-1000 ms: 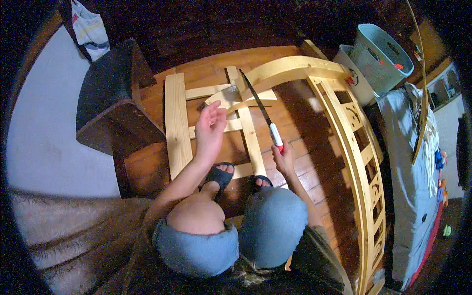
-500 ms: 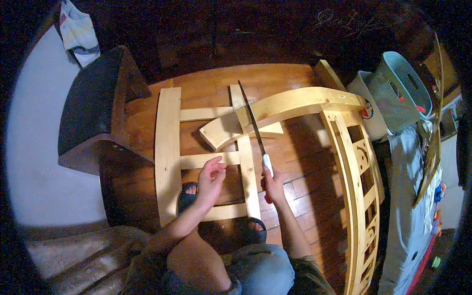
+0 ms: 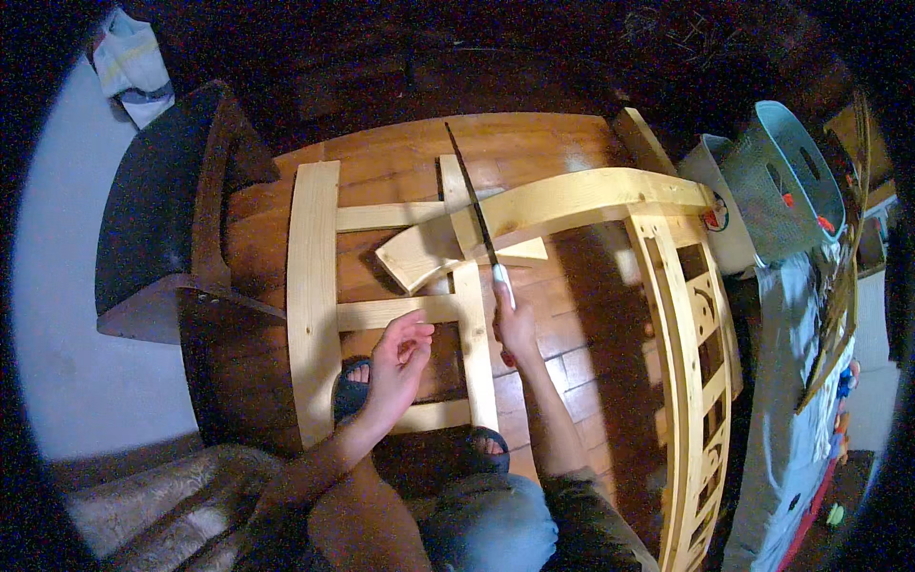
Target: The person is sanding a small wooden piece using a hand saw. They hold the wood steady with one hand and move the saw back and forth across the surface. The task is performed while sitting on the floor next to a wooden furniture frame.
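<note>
My right hand (image 3: 516, 329) is closed round the white handle of a handsaw (image 3: 471, 196). The dark, narrow blade points away from me and lies across the curved wooden beam (image 3: 562, 197), near its left part. That beam slopes down to an angled end above a ladder-like wooden frame (image 3: 315, 296) on the floor. My left hand (image 3: 400, 357) hovers over the frame's middle crosspiece, fingers loosely bent, with nothing in it. Joined to the beam's right part is a slatted wooden panel (image 3: 667, 381) with cut-out shapes, running toward me.
A dark chair-like piece (image 3: 157, 219) stands at the left, by a pale surface with a cloth (image 3: 133, 67). On the right are a teal basket (image 3: 791, 191), a white bin (image 3: 710, 172) and light-blue fabric (image 3: 786, 353). My sandalled feet rest by the frame on the tiled floor (image 3: 581, 305).
My right hand and the saw have moved forward and slightly left, the blade sliding across the beam. My left hand has barely shifted, staying bent over the frame. The whole view has tilted slightly.
</note>
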A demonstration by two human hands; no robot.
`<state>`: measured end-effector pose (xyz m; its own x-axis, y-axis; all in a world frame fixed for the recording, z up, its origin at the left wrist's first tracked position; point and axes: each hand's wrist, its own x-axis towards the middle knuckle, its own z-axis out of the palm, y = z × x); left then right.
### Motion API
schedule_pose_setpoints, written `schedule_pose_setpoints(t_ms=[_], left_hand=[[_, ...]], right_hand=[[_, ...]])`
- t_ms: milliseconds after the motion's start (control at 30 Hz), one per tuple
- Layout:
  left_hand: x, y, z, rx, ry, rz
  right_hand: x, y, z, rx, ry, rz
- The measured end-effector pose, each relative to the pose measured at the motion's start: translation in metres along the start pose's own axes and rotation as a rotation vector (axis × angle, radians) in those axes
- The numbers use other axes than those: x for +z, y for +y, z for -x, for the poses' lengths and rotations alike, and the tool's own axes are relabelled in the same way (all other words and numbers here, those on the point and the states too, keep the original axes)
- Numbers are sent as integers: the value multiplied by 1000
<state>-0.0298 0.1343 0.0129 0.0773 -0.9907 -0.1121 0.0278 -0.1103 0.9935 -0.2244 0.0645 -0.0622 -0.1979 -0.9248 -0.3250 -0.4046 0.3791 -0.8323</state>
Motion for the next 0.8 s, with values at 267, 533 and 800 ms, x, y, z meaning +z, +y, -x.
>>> schedule_pose_setpoints(t_ms=[267, 533, 800], left_hand=[[-18, 11, 3, -25, 54, -85], [2, -2, 4, 40, 28, -53], [-18, -30, -10, 153, 46, -406]], right_hand=[[-23, 104, 122, -58, 16, -194], [5, 30, -3, 80, 1, 127], [-33, 100, 130, 25, -19, -238]])
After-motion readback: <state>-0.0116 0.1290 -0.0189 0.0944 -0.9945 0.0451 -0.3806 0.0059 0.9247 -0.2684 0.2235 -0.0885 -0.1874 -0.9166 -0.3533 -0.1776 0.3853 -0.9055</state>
